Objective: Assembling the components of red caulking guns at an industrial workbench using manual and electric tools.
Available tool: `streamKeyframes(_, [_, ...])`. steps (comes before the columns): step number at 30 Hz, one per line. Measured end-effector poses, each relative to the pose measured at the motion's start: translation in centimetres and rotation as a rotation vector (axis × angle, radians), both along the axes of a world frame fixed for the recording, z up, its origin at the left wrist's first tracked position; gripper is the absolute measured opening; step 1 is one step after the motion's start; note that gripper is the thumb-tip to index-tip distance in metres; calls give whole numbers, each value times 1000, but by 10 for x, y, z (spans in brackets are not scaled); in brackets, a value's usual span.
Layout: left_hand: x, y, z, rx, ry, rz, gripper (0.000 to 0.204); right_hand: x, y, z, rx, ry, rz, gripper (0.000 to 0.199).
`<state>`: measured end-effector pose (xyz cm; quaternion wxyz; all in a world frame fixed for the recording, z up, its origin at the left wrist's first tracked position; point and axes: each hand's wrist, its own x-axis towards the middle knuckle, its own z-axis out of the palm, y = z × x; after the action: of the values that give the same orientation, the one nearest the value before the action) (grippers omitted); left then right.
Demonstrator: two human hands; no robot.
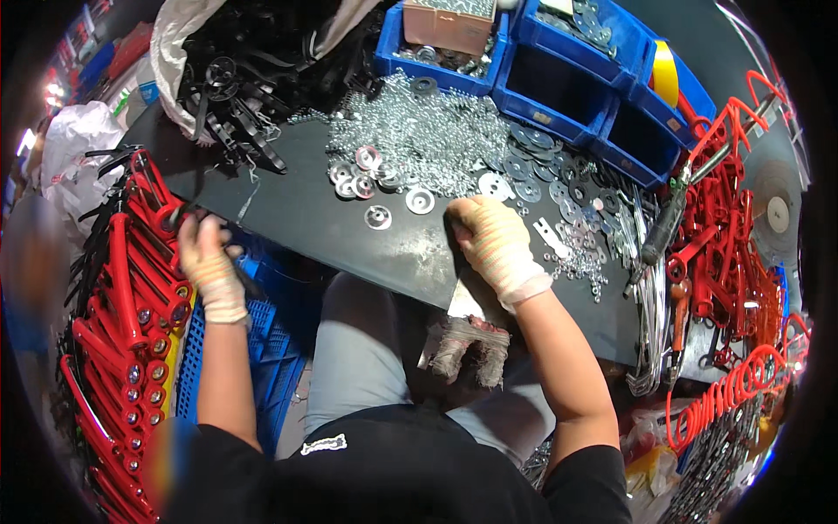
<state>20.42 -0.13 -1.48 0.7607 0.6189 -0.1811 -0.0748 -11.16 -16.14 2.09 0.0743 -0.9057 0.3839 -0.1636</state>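
Observation:
My left hand [209, 266], in a pale glove, reaches left over the stack of red metal brackets [131, 297] and closes on one of the red parts near the top of the pile. My right hand [496, 240], also gloved, rests knuckles-up on the black table [305, 214], fingers curled down at the edge of a heap of small silver washers [419, 131]. What lies under its fingers is hidden. A few large round washers [377, 217] lie loose just left of that hand.
Blue bins [559, 87] line the table's back, one holding a brown box [449, 26]. Black straps [236, 87] pile at the back left. Red frames [724, 236] and a handled tool [663, 231] crowd the right. A blue crate [262, 349] sits below, by my knee.

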Motion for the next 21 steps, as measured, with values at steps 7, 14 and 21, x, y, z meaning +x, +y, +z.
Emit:
streamKeyframes(7, [-121, 4, 43, -22, -56, -813, 50, 17, 81, 53, 1002, -1060, -174, 27])
streamKeyframes(14, [-192, -21, 55, -129, -11, -1058, 36, -10, 118, 54, 915, -1376, -229, 26])
streamKeyframes(21, [-185, -29, 48, -67, -275, -1144, 33, -30, 111, 35, 1196, -1474, -133, 24])
